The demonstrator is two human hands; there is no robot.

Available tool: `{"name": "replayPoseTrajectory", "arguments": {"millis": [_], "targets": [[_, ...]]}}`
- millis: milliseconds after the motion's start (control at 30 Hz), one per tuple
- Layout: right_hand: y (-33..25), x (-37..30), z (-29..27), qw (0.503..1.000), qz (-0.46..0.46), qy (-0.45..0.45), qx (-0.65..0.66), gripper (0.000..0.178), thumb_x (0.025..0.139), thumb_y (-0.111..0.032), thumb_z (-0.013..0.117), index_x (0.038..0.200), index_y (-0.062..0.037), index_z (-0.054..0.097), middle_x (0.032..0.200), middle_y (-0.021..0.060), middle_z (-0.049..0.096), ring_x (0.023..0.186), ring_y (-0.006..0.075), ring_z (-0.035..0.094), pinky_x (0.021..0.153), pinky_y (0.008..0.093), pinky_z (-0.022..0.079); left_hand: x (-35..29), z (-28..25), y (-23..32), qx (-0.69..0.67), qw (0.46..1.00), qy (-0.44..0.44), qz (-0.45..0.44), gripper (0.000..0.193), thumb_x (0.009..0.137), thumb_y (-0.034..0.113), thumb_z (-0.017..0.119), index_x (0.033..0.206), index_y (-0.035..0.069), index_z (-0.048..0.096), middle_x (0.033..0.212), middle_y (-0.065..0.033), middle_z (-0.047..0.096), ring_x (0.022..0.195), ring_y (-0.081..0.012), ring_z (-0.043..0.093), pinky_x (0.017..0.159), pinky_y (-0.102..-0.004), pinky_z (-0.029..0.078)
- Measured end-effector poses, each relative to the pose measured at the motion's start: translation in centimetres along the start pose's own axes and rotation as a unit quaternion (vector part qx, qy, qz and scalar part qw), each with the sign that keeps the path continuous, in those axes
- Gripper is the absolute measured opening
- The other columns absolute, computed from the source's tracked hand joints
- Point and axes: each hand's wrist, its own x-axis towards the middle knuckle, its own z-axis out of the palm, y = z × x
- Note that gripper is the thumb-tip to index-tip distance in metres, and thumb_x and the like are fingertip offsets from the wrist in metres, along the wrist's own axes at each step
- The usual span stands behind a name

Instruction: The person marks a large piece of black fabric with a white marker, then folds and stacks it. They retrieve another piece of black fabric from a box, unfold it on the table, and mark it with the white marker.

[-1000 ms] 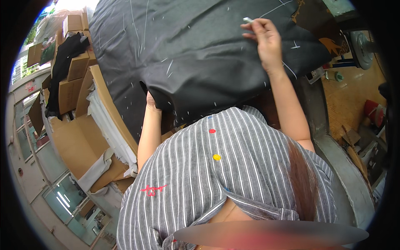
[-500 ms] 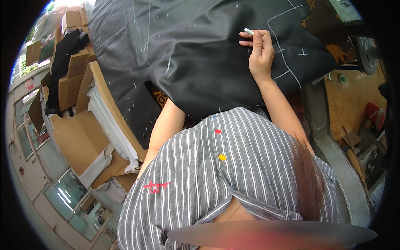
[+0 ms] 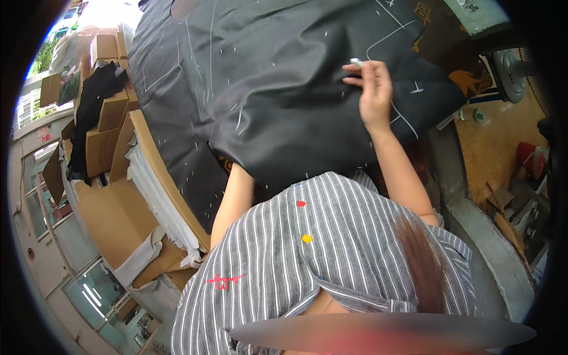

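A large sheet of black leather-like material [image 3: 296, 136] spreads across the work surface, marked with white chalk lines, crosses and short dashes. My right hand [image 3: 376, 97] is closed on a short white stick of chalk [image 3: 356, 61], pinched between thumb and fingers. It hovers or rests over the sheet's right half, beside a curved chalk line; whether it touches is unclear. My left forearm [image 3: 232, 195] reaches under the near fold of the sheet, which humps up there. That fold covers my left hand, so its fingers and anything in them are hidden.
An open cardboard box [image 3: 109, 207] with pale cloth stands at the left, near stacked boxes [image 3: 100, 145] draped with black fabric [image 3: 94, 97]. A fan-like round object [image 3: 510, 76] is at the right. A grey metal ledge [image 3: 473, 236] runs beside my right side.
The whole view has shifted, so boxes and sheet appear lower. My right hand still pinches the chalk and sits slightly lower in the picture. The left hand stays under the fold.
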Motion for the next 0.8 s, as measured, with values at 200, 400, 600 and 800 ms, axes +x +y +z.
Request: {"name": "replayPoseTrajectory", "arguments": {"millis": [200,400,600,800], "targets": [[-2.5,8.0,-10.5,0.971,-0.052,0.155,-0.173,0.024,0.104,-0.024,0.057,0.103,-0.0009,0.064,0.097,0.0063,0.070,0.092,0.0137,0.067,0.080,0.0285,0.054,-11.1,-2.4,4.9,0.153,0.980,0.125,-0.001,0.050,0.107,0.037,0.035,0.132,0.000,0.057,0.129,-0.0161,0.065,0.119,-0.0299,0.062,0.106,-0.0432,0.046],[-0.9,11.3,-1.1,0.977,-0.081,-0.189,-0.048,0.017,0.101,-0.013,0.061,0.114,-0.0022,0.065,0.102,0.0051,0.067,0.095,0.0120,0.066,0.085,0.0275,0.055,-13.1,2.2,4.6,0.452,0.871,0.184,-0.056,0.057,0.102,0.046,0.051,0.128,-0.004,0.058,0.121,-0.0130,0.069,0.107,-0.0210,0.067,0.096,-0.0344,0.052],[2.2,13.7,4.7,0.921,-0.060,-0.304,-0.236,0.020,0.094,-0.019,0.066,0.104,-0.0036,0.072,0.096,0.0039,0.072,0.090,0.0120,0.067,0.081,0.0284,0.053,-12.7,2.4,3.6,0.613,0.760,0.207,-0.065,0.034,0.093,0.019,0.073,0.116,-0.005,0.064,0.105,-0.0104,0.072,0.090,-0.0131,0.068,0.083,-0.0281,0.054],[2.2,13.5,4.7,0.865,-0.103,-0.324,-0.369,0.021,0.088,-0.023,0.070,0.099,-0.0042,0.073,0.084,0.0067,0.071,0.081,0.0139,0.068,0.077,0.0295,0.053,-13.2,1.2,3.2,0.578,0.787,0.214,-0.022,0.033,0.092,0.015,0.073,0.116,-0.005,0.064,0.105,-0.0099,0.072,0.089,-0.0126,0.068,0.082,-0.0271,0.055]]}}
